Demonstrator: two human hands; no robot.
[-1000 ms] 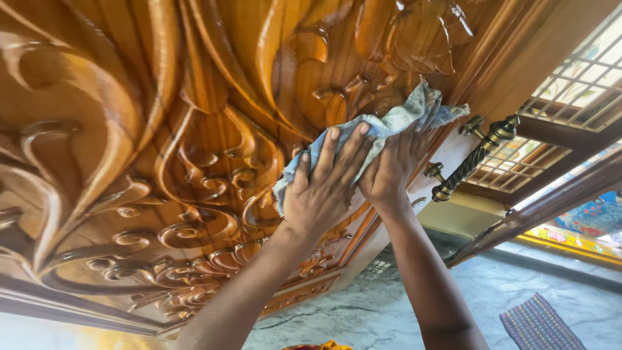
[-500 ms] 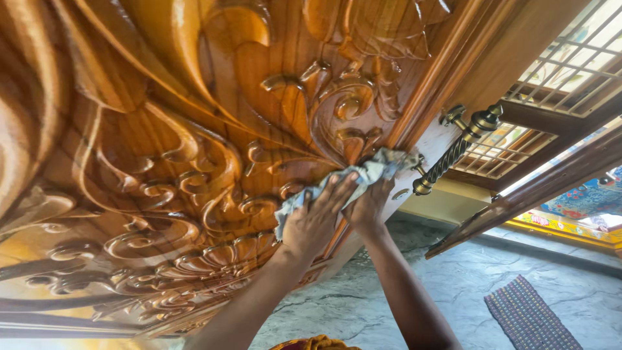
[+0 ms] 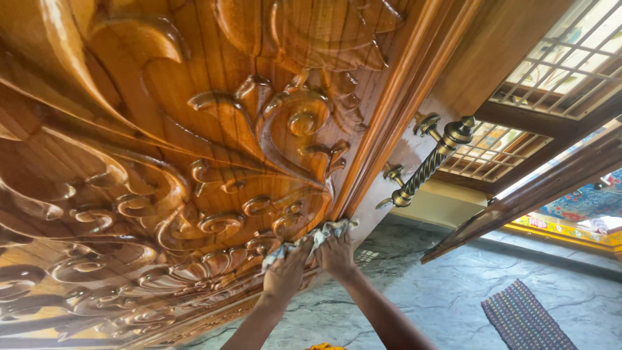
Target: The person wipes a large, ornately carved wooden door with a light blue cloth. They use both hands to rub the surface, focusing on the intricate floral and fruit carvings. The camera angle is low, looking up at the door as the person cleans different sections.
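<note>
- Left hand point(image 3: 285, 275) is pressing a cloth point(image 3: 311, 238) flat against the carved door point(image 3: 194, 149), palm and fingers spread over the cloth's lower-left part, not clenched.
- Right hand point(image 3: 337, 254) is pressing the same cloth just beside the left hand, on its right; fingers are lying on the cloth, and whether they are pinching it cannot be told.
- Cloth is light, crumpled, lying under both hands and sticking out above the fingertips, toward the door's raised border.
- Cloth is sitting at the low corner of the carved panel, where the scroll carvings are meeting the straight moulding.
- Both forearms are coming up from the bottom edge, converging at the cloth.
- Door surface around the grip is glossy, with leaf and curl carvings spreading up and left of the hands.
- Handle point(image 3: 431, 162), twisted metal bar, is sitting up and right of the right hand, well apart from the cloth.
- Stone floor point(image 3: 440, 285) is lying behind the hands; mat point(image 3: 525, 321) is lying off to the right of them.
- Window grille point(image 3: 570, 58) is showing far up right.
</note>
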